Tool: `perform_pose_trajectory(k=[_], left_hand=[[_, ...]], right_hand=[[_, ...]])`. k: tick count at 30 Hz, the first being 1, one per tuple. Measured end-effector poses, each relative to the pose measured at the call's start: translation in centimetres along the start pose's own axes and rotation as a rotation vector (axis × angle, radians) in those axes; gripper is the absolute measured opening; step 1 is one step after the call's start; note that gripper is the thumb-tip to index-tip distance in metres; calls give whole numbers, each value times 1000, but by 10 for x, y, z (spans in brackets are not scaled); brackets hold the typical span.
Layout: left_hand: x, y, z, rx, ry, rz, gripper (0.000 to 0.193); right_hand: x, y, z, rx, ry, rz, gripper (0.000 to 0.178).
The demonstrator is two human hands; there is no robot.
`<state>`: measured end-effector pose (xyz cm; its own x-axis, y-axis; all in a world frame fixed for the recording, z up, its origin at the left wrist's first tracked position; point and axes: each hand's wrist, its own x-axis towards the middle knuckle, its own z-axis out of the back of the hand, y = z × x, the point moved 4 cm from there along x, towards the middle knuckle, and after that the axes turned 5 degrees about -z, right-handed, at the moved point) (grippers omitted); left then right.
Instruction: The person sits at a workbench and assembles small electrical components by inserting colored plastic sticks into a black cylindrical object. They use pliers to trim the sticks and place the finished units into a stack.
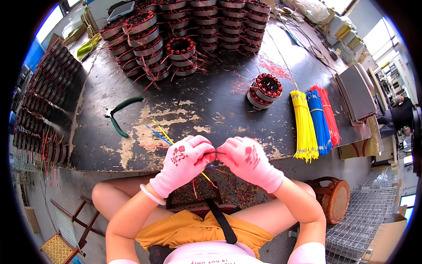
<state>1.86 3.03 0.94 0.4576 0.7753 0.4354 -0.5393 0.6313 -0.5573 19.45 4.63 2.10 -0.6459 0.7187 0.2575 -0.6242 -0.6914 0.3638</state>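
Both my hands wear pink gloves and meet at the table's near edge. My left hand [181, 163] is closed round a yellow wire [163, 132], a blue wire [154, 133] and a red wire, whose ends stick out above and below the fist. With thumb and finger, my right hand [249, 162] pinches a thin dark wire end right against the left fingertips. The exact joint between the fingertips is too small to make out. Ahead of the right hand stand wound motor stators [265, 91], with red coils and grey rims. Green-handled cutting pliers [127, 102] lie open at the left.
Bundles of yellow wires [304, 127], blue wires [320, 123] and red wires [329, 115] lie on the right of the worn black table [206, 97]. Tall stator stacks [206, 26] fill the back, and more stator rows [46, 97] stand at the left. A wooden stool [337, 200] is by my right knee.
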Motion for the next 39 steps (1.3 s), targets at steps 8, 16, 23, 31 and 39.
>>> perform_pose_trajectory(k=[8, 16, 23, 31, 39], left_hand=[[-1, 0, 2, -41, 12, 28, 14], [2, -2, 0, -31, -22, 11, 13], [-2, -1, -1, 29, -10, 15, 13], [5, -16, 74, 194, 232, 1, 51], [-20, -10, 39, 276, 404, -8, 103]], right_hand=[[-5, -15, -10, 481, 142, -528, 30], [-11, -2, -7, -132, -135, -77, 14], [0, -15, 1, 499, 38, -404, 28], [15, -31, -19, 732, 390, -587, 45], [16, -37, -19, 589, 420, -627, 43]])
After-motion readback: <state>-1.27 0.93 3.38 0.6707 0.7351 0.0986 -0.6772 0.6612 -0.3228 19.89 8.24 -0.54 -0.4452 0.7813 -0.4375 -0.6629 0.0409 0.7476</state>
